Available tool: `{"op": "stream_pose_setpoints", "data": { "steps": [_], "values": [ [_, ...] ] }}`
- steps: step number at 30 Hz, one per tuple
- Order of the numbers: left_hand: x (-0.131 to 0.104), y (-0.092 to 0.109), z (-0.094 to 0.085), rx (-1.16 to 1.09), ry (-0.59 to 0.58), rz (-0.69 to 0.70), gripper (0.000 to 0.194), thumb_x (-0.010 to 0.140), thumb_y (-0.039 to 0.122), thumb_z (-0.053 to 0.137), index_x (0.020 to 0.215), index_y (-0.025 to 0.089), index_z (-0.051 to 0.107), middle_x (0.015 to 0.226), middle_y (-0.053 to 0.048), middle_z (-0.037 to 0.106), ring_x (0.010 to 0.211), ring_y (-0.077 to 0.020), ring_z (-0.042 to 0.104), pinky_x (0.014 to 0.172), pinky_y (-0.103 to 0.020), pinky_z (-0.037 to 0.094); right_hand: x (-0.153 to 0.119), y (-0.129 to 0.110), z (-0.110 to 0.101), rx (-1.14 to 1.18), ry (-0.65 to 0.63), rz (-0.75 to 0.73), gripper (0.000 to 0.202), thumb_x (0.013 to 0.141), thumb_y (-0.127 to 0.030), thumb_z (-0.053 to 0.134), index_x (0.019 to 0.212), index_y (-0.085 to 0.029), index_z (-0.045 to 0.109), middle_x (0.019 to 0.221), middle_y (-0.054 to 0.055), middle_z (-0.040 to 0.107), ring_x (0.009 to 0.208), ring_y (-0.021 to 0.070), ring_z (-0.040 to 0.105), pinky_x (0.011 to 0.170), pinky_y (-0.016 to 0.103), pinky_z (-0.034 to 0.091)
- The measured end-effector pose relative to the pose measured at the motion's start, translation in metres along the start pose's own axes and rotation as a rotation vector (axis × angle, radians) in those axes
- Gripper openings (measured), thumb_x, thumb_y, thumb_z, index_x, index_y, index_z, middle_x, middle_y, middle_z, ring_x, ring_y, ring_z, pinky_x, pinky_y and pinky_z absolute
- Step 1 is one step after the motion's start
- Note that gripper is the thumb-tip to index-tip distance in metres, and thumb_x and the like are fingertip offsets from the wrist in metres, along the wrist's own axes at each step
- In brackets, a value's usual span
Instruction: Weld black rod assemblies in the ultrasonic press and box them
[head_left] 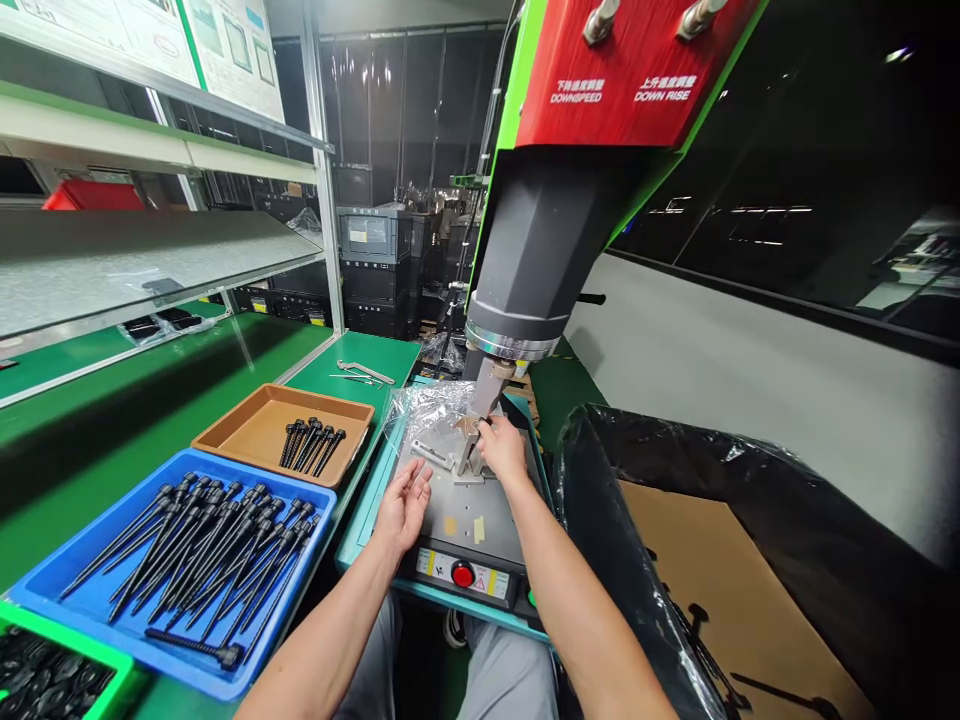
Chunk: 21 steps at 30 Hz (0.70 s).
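My right hand point(504, 450) pinches a black stake point(472, 453) at the small metal fixture point(469, 470), just under the horn point(491, 385) of the press. Fingers and fixture hide most of that stake. Palm turned up, my left hand point(405, 505) hovers over the left of the machine's base plate point(457, 510), fingers apart and holding nothing. To the left, a blue tray point(180, 465) contains many black stakes point(225, 550) with knobbed heads. Behind it, several more lie in a brown tray point(247, 410).
A red button point(463, 574) sits on the machine's front. On the right is a black-lined bin point(600, 480) with cardboard and black stakes inside. A green bin point(112, 665) of black parts stands front left. Metal tools point(364, 372) lie on the green bench; clear plastic covers the plate's back.
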<state>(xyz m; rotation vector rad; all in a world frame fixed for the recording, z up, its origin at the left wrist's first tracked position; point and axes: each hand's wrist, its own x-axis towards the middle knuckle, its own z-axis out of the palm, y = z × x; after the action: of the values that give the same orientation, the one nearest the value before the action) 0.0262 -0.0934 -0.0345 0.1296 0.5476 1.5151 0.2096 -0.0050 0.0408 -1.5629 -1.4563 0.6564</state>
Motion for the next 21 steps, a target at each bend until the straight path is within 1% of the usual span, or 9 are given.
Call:
{"op": "stream_pose_setpoints", "data": {
  "steps": [4,6,9,11,13,15,17,19,21],
  "values": [
    [0.002,-0.001,-0.01,0.079,0.079,0.002,0.017,0.083,0.012,0.062,0.099,0.013,0.067,0.125,-0.013,0.063,0.103,-0.0209,0.067,0.069,-0.021,0.058,-0.032,0.006,-0.017,0.034,-0.041,0.003,0.039,0.086,-0.039,0.049,0.11,-0.011,0.061,0.054,0.0,0.06,0.042,0.0158,0.054,0.043,0.025,0.042],
    [0.0,-0.002,-0.018,0.205,0.13,-0.006,0.014,0.082,0.011,0.063,0.095,0.012,0.067,0.117,-0.014,0.065,0.096,-0.0196,0.069,0.073,-0.024,0.059,-0.056,0.013,-0.024,0.079,-0.073,-0.019,0.043,0.085,-0.043,0.051,0.111,-0.011,0.06,0.055,0.0,0.06,0.043,0.0159,0.055,0.043,0.025,0.043],
    [-0.012,-0.005,-0.027,0.441,0.202,-0.019,0.005,0.079,0.01,0.066,0.085,0.011,0.066,0.103,-0.014,0.068,0.085,-0.0184,0.07,0.08,-0.031,0.058,-0.095,0.021,-0.028,0.147,-0.156,-0.091,0.045,0.086,-0.047,0.053,0.116,-0.014,0.058,0.057,-0.002,0.06,0.046,0.0158,0.056,0.046,0.025,0.046],
    [-0.025,-0.006,-0.027,0.521,0.206,-0.01,0.008,0.075,0.008,0.07,0.081,0.011,0.066,0.104,-0.013,0.069,0.088,-0.0187,0.069,0.085,-0.032,0.056,-0.117,0.022,-0.028,0.176,-0.232,-0.138,0.042,0.088,-0.047,0.053,0.118,-0.017,0.057,0.057,-0.003,0.059,0.048,0.0155,0.057,0.048,0.025,0.047],
    [-0.041,-0.007,-0.022,0.657,0.077,0.071,0.019,0.071,0.008,0.072,0.089,0.014,0.07,0.114,-0.012,0.068,0.103,-0.021,0.065,0.092,-0.032,0.053,-0.133,0.018,-0.027,0.179,-0.281,-0.192,0.039,0.09,-0.045,0.052,0.118,-0.018,0.058,0.058,-0.003,0.059,0.05,0.0152,0.058,0.05,0.025,0.048],
    [-0.054,-0.007,-0.015,0.894,-0.158,0.213,0.033,0.073,0.012,0.071,0.105,0.018,0.07,0.126,-0.01,0.063,0.118,-0.0231,0.057,0.097,-0.034,0.049,-0.144,0.012,-0.025,0.174,-0.299,-0.248,0.036,0.092,-0.043,0.052,0.118,-0.019,0.058,0.059,-0.003,0.06,0.052,0.0152,0.059,0.052,0.025,0.049],
    [-0.063,-0.005,-0.008,1.134,-0.361,0.355,0.039,0.079,0.018,0.066,0.118,0.022,0.066,0.13,-0.009,0.06,0.121,-0.0233,0.054,0.098,-0.036,0.047,-0.152,0.005,-0.024,0.203,-0.318,-0.277,0.036,0.092,-0.042,0.053,0.119,-0.019,0.057,0.06,-0.002,0.061,0.052,0.0153,0.059,0.054,0.026,0.05],
    [-0.067,-0.003,-0.004,1.29,-0.432,0.451,0.033,0.085,0.022,0.06,0.118,0.021,0.066,0.123,-0.009,0.064,0.112,-0.0216,0.059,0.095,-0.036,0.048,-0.157,0.001,-0.022,0.267,-0.348,-0.268,0.038,0.092,-0.043,0.054,0.12,-0.017,0.057,0.06,-0.002,0.061,0.051,0.0151,0.059,0.053,0.026,0.05],
    [-0.068,0.0,-0.004,1.406,-0.452,0.521,0.026,0.088,0.025,0.055,0.11,0.019,0.068,0.108,-0.008,0.069,0.1,-0.0198,0.063,0.09,-0.034,0.049,-0.159,0.0,-0.019,0.346,-0.371,-0.231,0.041,0.091,-0.045,0.056,0.119,-0.016,0.056,0.059,-0.002,0.06,0.049,0.0144,0.057,0.051,0.026,0.05]
  ]
}}
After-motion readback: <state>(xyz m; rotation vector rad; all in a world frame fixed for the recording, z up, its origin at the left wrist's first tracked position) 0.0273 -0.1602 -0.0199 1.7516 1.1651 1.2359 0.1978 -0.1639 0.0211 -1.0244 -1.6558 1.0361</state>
